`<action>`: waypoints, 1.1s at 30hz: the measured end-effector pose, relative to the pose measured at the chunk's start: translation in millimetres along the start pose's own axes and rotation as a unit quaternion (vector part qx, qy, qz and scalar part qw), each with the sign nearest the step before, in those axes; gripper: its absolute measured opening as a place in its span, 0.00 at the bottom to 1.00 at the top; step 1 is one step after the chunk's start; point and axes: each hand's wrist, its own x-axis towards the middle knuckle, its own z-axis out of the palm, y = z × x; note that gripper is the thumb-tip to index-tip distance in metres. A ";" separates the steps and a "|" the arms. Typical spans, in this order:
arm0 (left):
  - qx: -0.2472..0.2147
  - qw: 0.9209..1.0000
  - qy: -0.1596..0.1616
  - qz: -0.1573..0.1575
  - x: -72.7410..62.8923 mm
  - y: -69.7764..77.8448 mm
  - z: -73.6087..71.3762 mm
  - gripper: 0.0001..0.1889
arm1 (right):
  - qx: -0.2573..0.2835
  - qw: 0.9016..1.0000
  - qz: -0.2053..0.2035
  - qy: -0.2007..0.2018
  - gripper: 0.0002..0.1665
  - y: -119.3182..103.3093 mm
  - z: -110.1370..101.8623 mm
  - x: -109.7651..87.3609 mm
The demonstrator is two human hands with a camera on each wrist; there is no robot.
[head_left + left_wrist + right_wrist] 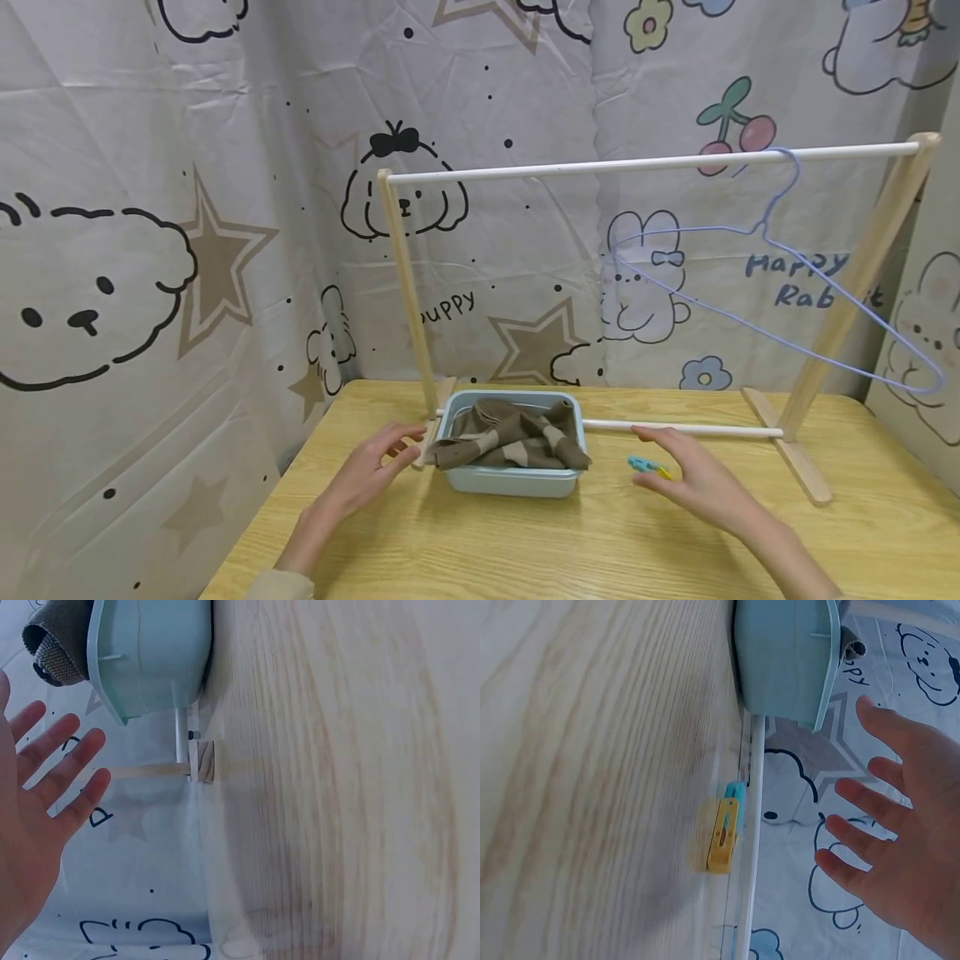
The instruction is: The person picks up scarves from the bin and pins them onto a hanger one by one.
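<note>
Clearly, both hands spread, empty; only the right wrist view shows the yellow clothespin whole.

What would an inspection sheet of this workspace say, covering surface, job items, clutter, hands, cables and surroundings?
Surface: wood-grain table.
Job's things: brown cloth in blue bin, overhanging its rim; blue clip and yellow clip on the table; hanger on the rack.
Clutter: nothing seen.
Hands: left hand beside the bin, right hand by the clips; both hold nothing.
Cables: nothing seen.
Surroundings: printed curtain behind the rack.
</note>
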 end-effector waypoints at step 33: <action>0.084 0.984 0.053 0.147 6.2 21.0 18.5 0.27 | 0.009 1.000 -0.004 -0.017 0.40 -36.3 48.7 29.0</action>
